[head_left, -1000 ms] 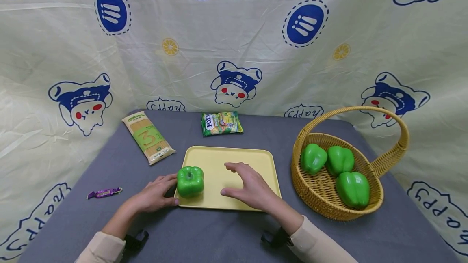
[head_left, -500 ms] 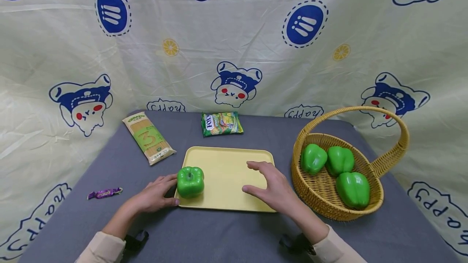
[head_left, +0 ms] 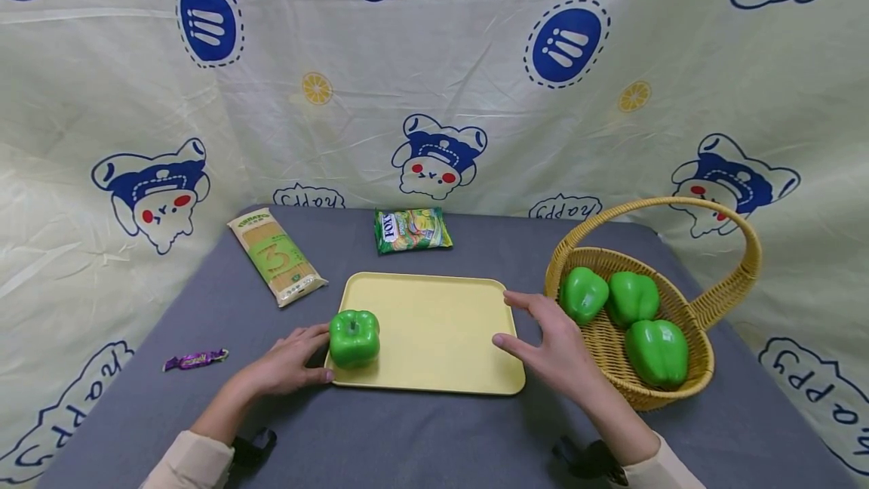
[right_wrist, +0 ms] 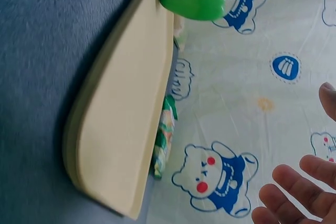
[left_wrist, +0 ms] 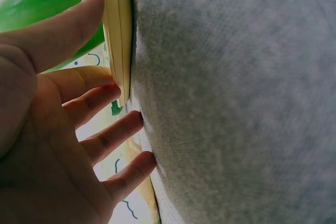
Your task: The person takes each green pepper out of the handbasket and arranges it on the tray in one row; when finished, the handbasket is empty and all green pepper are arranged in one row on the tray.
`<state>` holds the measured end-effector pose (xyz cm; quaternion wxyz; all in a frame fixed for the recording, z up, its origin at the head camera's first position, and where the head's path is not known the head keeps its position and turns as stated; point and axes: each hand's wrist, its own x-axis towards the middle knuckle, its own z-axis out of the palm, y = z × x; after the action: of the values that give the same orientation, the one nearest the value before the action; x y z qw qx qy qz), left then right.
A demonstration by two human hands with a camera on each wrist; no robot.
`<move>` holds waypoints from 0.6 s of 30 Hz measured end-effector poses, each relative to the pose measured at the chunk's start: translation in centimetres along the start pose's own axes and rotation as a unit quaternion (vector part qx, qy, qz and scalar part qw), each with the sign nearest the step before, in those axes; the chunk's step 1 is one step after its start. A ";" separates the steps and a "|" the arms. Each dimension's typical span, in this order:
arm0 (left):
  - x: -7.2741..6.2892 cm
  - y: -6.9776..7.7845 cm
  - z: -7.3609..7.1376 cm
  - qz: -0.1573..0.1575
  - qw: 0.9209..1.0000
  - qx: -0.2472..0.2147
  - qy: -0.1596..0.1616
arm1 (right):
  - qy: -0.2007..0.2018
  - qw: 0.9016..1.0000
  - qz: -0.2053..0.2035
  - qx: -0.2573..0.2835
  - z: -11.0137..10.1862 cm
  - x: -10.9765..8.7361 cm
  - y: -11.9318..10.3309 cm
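Note:
A pale yellow tray (head_left: 434, 338) lies on the grey cloth, with one green bell pepper (head_left: 354, 338) upright at its left end. My left hand (head_left: 290, 359) rests at the tray's left edge; in the left wrist view its thumb (left_wrist: 73, 27) and fingers (left_wrist: 94, 100) touch or nearly touch the rim, fingers spread and gripping nothing. My right hand (head_left: 553, 338) hovers between the tray's right end and the wicker basket (head_left: 604, 391), thumb and fingers apart, holding nothing. Several green bell peppers (head_left: 655, 353) lie inside the basket, which my right hand partly covers.
A noodle packet (head_left: 277, 256) lies at the back left. Behind the tray is a green FOX'S candy bag (head_left: 412, 230). A purple wrapped candy (head_left: 195, 360) sits at the left. The basket's tall handle (head_left: 729, 278) arches above its rim.
My right hand has moved rightward from above the tray to beside the basket, staying spread. My left hand, the tray and the bell peppers have stayed in place.

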<state>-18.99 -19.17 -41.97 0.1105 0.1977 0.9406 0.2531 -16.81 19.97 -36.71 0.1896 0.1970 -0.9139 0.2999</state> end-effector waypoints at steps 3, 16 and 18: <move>0.0 0.0 0.0 0.000 1.000 -0.002 -0.001 | 0.020 1.000 0.000 -0.006 -0.7 -0.2 0.5; 0.0 0.0 0.0 0.000 1.000 -0.003 -0.003 | 0.056 0.996 0.057 -0.029 -3.9 -1.8 2.8; 0.0 0.0 0.0 0.001 1.000 -0.003 -0.002 | 0.058 0.996 0.066 -0.032 -4.4 -2.1 3.3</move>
<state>-18.98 -19.19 -41.93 0.1127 0.1992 0.9393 0.2557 -15.57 25.67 -35.92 0.2282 0.1124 -0.9216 0.2932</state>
